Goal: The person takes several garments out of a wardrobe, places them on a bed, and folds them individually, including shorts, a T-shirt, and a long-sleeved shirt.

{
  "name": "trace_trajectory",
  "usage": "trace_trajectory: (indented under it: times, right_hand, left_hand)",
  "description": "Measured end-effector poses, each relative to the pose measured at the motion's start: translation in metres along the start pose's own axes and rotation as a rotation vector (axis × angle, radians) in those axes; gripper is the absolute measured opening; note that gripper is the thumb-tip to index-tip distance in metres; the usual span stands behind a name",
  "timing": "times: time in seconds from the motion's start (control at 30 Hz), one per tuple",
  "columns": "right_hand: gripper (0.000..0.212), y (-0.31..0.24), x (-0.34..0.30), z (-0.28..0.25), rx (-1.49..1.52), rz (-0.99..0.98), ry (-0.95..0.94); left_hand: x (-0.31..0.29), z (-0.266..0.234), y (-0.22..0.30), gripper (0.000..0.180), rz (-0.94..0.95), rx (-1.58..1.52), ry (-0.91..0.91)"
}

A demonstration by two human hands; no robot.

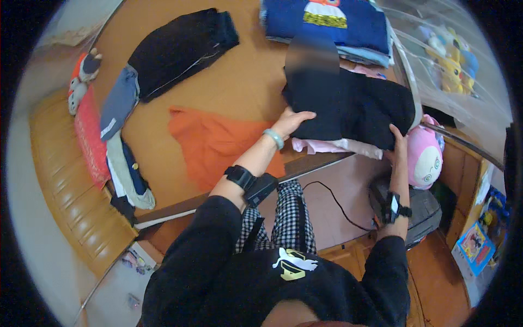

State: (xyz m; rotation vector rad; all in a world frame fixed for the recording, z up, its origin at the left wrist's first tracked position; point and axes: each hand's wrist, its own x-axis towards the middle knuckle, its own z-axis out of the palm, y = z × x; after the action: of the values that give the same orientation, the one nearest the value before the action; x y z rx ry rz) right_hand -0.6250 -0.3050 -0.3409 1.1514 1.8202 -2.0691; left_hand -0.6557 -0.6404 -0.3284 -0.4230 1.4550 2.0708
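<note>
A folded black garment (362, 106) lies at the right front of the bed, on top of a pink garment (321, 146) whose edge sticks out below it. My left hand (292, 123) holds its near left edge, thumb over the cloth and the other fingers mostly hidden. At the right edge my right hand (399, 143) grips it, thumb on top and fingertips out of sight underneath. Under my left forearm an orange garment (218, 143) is spread loosely. A blurred patch hides part of the black garment's far side.
Dark trousers (182, 52) lie far left, beside a blue-grey garment (120, 101). A folded stack with a navy top (359, 24) sits behind the black garment. A pink plush toy (426, 155) stands right of the bed, above a grey bag (417, 210). A black cable (343, 204) hangs near my legs.
</note>
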Motion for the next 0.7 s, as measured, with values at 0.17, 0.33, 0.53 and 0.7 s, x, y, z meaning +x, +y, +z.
trace_trajectory:
  times: [0.17, 0.33, 0.53, 0.7]
  right_hand:
    - [0.055, -0.031, -0.096, 0.06, 0.072, -0.161, -0.015]
    - [0.057, -0.011, -0.177, 0.124, 0.282, -0.081, -0.145]
    - [0.064, 0.056, -0.232, 0.208, 0.194, 0.076, -0.228]
    - [0.058, 0.169, -0.187, 0.231, -0.555, -0.35, -0.14]
  left_hand:
    - [-0.046, -0.037, 0.064, 0.047, 0.1, 0.137, -0.016]
    - [-0.135, -0.132, 0.126, 0.045, 0.173, 0.239, 0.09]
    - [-0.232, -0.235, 0.127, 0.059, 0.118, 0.309, 0.229]
    - [-0.224, -0.324, 0.026, 0.058, -0.22, 0.27, 0.268]
